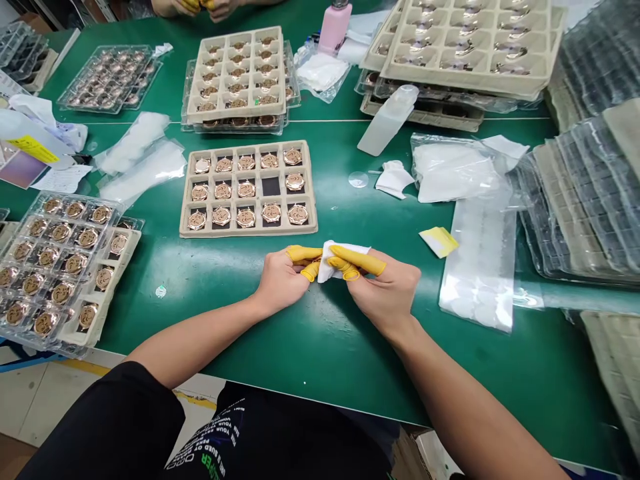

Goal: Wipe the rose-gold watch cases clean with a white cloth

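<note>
My left hand (281, 279) and my right hand (387, 288) meet above the green table (320, 333), both wearing yellow finger cots. Between their pinched fingertips is a small white cloth (331, 260), folded around something I cannot make out. Just beyond the hands lies a beige tray (249, 189) of round copper-coloured medals, with one cell in its middle row dark and empty.
Left of me stand clear-lidded trays of medals (60, 260). A second filled tray stack (239, 77) sits further back, with large tray stacks (460, 47) at the rear right. Plastic sheets and bags (480, 260) lie right. A pink bottle (335, 27) and another person's hands (200, 7) are at the far edge.
</note>
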### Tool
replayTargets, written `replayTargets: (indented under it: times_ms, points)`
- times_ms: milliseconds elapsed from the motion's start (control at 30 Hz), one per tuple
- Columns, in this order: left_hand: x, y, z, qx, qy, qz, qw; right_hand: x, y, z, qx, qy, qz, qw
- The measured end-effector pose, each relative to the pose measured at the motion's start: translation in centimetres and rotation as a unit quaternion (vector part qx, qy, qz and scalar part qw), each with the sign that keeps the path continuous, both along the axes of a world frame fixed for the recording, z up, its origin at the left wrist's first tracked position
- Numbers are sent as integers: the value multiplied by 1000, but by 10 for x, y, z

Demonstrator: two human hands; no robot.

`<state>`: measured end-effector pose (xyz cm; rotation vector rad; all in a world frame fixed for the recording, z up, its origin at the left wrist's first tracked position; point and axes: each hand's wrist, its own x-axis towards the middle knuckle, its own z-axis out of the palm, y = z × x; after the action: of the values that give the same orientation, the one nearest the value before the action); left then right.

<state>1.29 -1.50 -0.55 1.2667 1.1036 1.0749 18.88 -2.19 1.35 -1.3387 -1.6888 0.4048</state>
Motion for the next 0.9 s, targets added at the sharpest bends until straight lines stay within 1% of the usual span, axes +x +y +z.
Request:
replayTargets:
  times_ms: [100,200,267,300,367,400,433,467,500,567,600,633,700,767,800,833,900]
  points:
    - [-1,2,1,-15,-19,-15,1000,-1,4,4,-4,28,23,999]
    - [-1,1,3,-40,-17,-32,999,2,10,6,-25,11,71,997]
    - [-1,-1,6,-51,-11,-40,998,4,12,6,-38,14,66,997]
    - [-2,-1,9,-52,2,-42,998,5,13,6,-48,35,46,997]
    - [-8,5,16,-29,62,-30,997,6,17,3,-77,125,0,989]
    - [-13,13,22,0,117,-15,993,6,19,0,-93,182,-14,979]
    - [-19,24,28,38,186,3,982,6,23,-3,-104,237,-20,966]
    - [-25,39,35,83,262,21,961,5,27,-7,-109,286,-18,952]
    - [-31,58,42,123,339,27,932,4,32,-11,-107,321,-11,941]
    - [-38,103,55,164,477,12,863,3,41,-19,-98,355,-4,930]
    - [-40,126,60,167,535,-9,828,3,45,-23,-95,363,-2,927]
    - [-40,148,64,168,587,-45,791,3,48,-26,-95,369,2,925]
    - [-36,184,70,164,662,-135,719,4,50,-30,-99,381,15,919]
    - [-32,206,74,169,700,-211,661,5,50,-32,-106,394,26,913]
    - [-29,211,75,173,710,-235,641,5,50,-32,-109,399,29,910]
    - [-27,213,77,179,717,-250,625,6,50,-32,-111,400,30,909]
    - [-24,213,82,185,729,-259,606,6,50,-31,-116,400,31,909]
